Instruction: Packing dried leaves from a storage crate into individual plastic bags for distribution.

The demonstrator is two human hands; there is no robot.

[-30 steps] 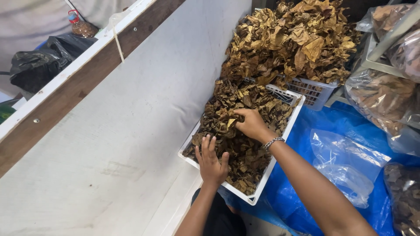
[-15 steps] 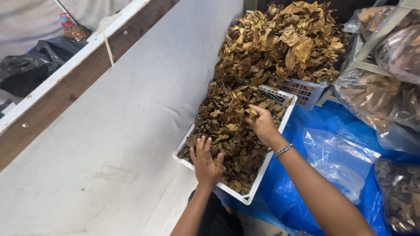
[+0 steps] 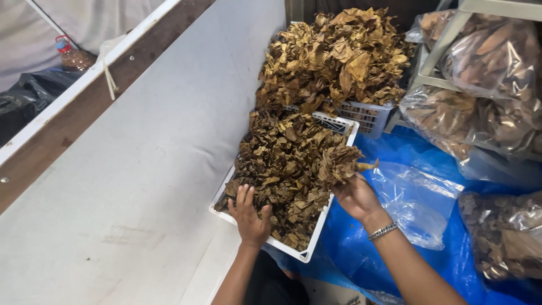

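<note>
A white slatted tray [image 3: 316,234] holds a heap of dried brown leaves [image 3: 285,164]. My left hand [image 3: 250,213] lies flat on the leaves at the tray's near corner, fingers spread. My right hand [image 3: 354,195], with a metal bracelet at the wrist, has lifted a clump of dried leaves [image 3: 341,161] at the tray's right edge and grips it from below. Behind the tray, a second basket [image 3: 367,116] carries a taller pile of lighter dried leaves [image 3: 339,56].
A blue tarp [image 3: 429,169] lies under and right of the tray, with an empty clear plastic bag [image 3: 418,200] on it. Clear bags of dried leaves [image 3: 497,73] fill a metal rack at right. A grey board [image 3: 141,169] slopes at left, with a brown bottle [image 3: 70,53] beyond.
My right hand has moved from the middle of the tray to its right edge and lifted a clump of leaves. The left hand has stayed at the near corner.
</note>
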